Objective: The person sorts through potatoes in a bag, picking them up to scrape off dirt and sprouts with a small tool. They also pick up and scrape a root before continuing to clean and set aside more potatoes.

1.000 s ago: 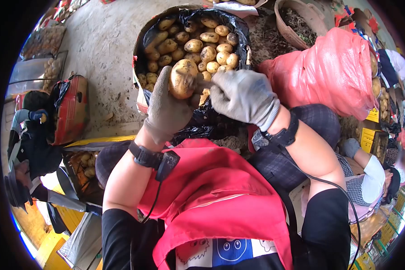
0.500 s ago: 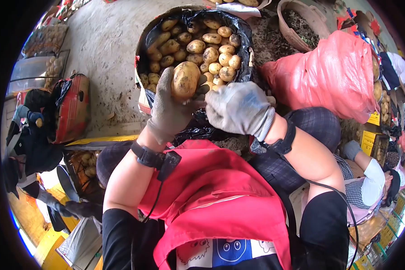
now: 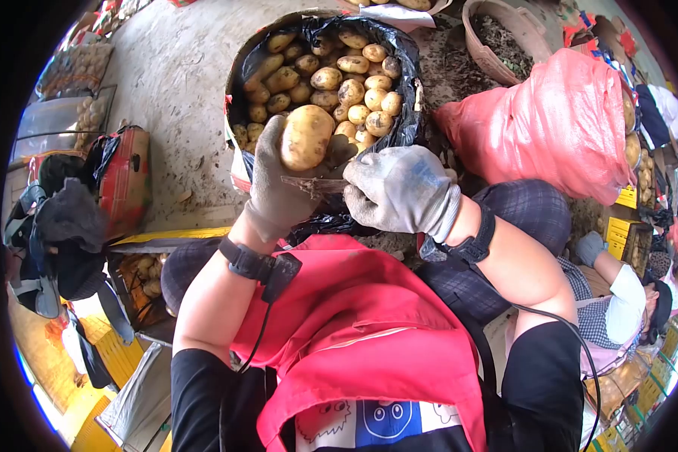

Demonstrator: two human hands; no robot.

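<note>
Head view: shows a large potato (image 3: 307, 137) in the left hand (image 3: 275, 173), raised before the near part of a potato-filled container (image 3: 240, 167). Gloved, with one digit up along the potato's left side and the palm below; cannot tell how the other fingers lie, being mostly hidden. Just beside, the gloved right hand (image 3: 403, 188), curled tight round the end of a slim brown tool (image 3: 313, 183). Points leftward, just below the potato, across the left hand; cannot tell whether touching.

Behind both hands, inside the container, a loose heap of yellow potatoes (image 3: 352, 92), smaller than the held one, many smeared with dark soil. Around the heap, a lining of black plastic (image 3: 410, 94), crumpled over the rim.

To the right of the container, a bulging pink sack (image 3: 539, 124), lying on its side, with potatoes showing at the far right end. Beyond, a brownish tub (image 3: 484, 53) with dark, crumbly debris and bits of green inside.

Well apart on the left, a red carton (image 3: 130, 181) with black plastic at the mouth; cannot tell the contents. Nearer, below the carton, a crate with potatoes (image 3: 147, 275), partly in shadow. Far right, yellow crates (image 3: 616, 237), near another person's gloved hand (image 3: 591, 247).
</note>
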